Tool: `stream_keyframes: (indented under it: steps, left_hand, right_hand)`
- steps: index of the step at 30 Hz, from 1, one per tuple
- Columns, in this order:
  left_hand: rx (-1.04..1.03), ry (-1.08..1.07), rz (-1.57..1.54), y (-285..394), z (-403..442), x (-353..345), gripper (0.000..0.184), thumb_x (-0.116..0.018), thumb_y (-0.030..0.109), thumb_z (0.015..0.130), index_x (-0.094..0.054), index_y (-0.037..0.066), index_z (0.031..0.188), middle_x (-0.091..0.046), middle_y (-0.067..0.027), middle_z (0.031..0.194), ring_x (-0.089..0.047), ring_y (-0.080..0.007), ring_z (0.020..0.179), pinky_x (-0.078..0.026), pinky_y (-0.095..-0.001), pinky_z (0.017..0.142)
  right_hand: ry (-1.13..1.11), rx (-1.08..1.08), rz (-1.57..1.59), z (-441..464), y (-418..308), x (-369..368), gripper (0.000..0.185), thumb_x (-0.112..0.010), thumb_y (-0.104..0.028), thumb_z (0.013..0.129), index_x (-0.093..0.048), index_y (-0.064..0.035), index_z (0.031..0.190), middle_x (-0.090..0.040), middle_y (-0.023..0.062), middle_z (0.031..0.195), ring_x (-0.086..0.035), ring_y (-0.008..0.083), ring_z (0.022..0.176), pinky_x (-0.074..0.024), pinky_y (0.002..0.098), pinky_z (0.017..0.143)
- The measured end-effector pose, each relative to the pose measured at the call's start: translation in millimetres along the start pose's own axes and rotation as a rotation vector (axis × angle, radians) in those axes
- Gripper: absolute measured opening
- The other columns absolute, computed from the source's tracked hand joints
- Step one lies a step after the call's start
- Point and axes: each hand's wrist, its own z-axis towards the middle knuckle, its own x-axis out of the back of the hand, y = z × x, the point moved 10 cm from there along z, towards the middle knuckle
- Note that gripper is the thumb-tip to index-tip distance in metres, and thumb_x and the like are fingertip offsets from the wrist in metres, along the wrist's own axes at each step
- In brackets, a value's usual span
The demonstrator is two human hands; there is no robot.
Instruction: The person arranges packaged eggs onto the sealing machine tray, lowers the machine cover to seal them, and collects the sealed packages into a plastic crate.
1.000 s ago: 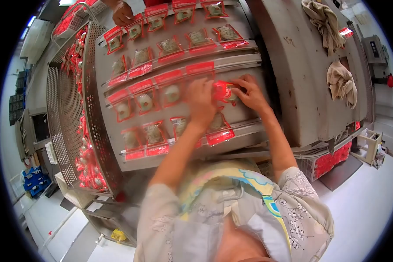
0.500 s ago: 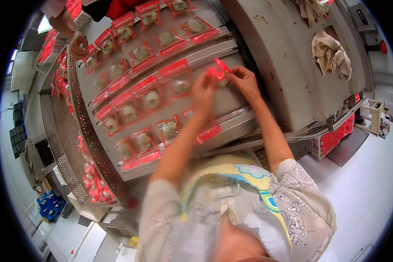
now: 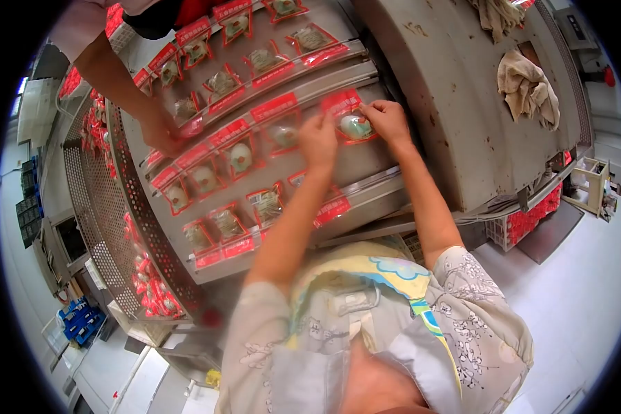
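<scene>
A clear plastic packet with a red top strip and a round, pale greenish, egg-like item inside lies against the metal plate between my hands. My right hand pinches its right edge. At its left edge my left hand, a little blurred, has its fingers closed on the plastic. Just left of it is a similar packet in the same row. Below my left wrist, part of another red-edged packet shows; my forearm covers some of it.
Rows of packets lie on the plate between metal bars. A co-worker's hand reaches in from the left. A perforated metal guard borders the left side. A cloth rests on the metal housing at the right.
The packet, bunched and raised between my hands before, now lies spread flat in the row. The co-worker's hand has moved right and down, over the packets at the left.
</scene>
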Motion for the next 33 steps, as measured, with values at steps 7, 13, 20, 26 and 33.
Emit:
stream_keyframes:
  steps: [7,13,20,26,33]
  left_hand:
    - [0.555,0.022,-0.441,-30,-17,-12,0.018,-0.054,0.024,0.094,-0.058,0.007,0.094,-0.063,-0.0034,0.082,-0.059,-0.0134,0.066,-0.049,-0.0275,0.056]
    - [0.571,0.097,-0.601,-30,-13,-17,0.023,-0.052,0.023,0.095,-0.053,0.006,0.109,-0.061,-0.0078,0.104,-0.060,-0.0200,0.090,-0.051,-0.0315,0.071]
    - [-0.519,0.210,0.396,109,-62,-14,0.052,-0.065,0.006,0.080,-0.046,0.002,0.128,-0.042,-0.0200,0.137,-0.033,-0.0307,0.133,-0.026,-0.0411,0.109]
    - [-0.817,0.099,0.807,91,-51,-37,0.042,-0.059,0.002,0.074,-0.057,0.004,0.116,-0.053,-0.0131,0.123,-0.045,-0.0325,0.118,-0.034,-0.0431,0.102]
    - [-0.848,0.094,0.860,86,-60,-31,0.048,-0.062,0.004,0.073,-0.055,0.004,0.120,-0.051,-0.0141,0.125,-0.046,-0.0333,0.118,-0.035,-0.0424,0.102]
  right_hand:
    - [0.043,0.027,-0.156,14,-25,-2,0.032,-0.063,-0.036,0.079,-0.070,-0.0046,0.078,-0.065,0.0153,0.071,-0.064,0.0308,0.066,-0.0469,0.0380,0.060]
    - [0.180,0.051,-0.096,23,-18,-4,0.030,-0.064,-0.034,0.081,-0.069,-0.0048,0.074,-0.065,0.0133,0.067,-0.063,0.0308,0.063,-0.0459,0.0377,0.058]
    - [0.300,0.182,-0.104,9,-50,11,0.023,-0.068,-0.026,0.079,-0.066,-0.0043,0.083,-0.063,0.0116,0.081,-0.061,0.0331,0.075,-0.0477,0.0411,0.064]
    - [0.363,0.475,-0.367,22,-101,-7,0.019,-0.074,-0.026,0.073,-0.064,-0.0108,0.080,-0.058,0.0102,0.093,-0.059,0.0312,0.089,-0.0486,0.0427,0.073]
    - [0.377,0.367,-0.303,33,-89,-7,0.027,-0.075,-0.030,0.070,-0.066,-0.0103,0.086,-0.060,0.0116,0.090,-0.059,0.0317,0.090,-0.0480,0.0434,0.076]
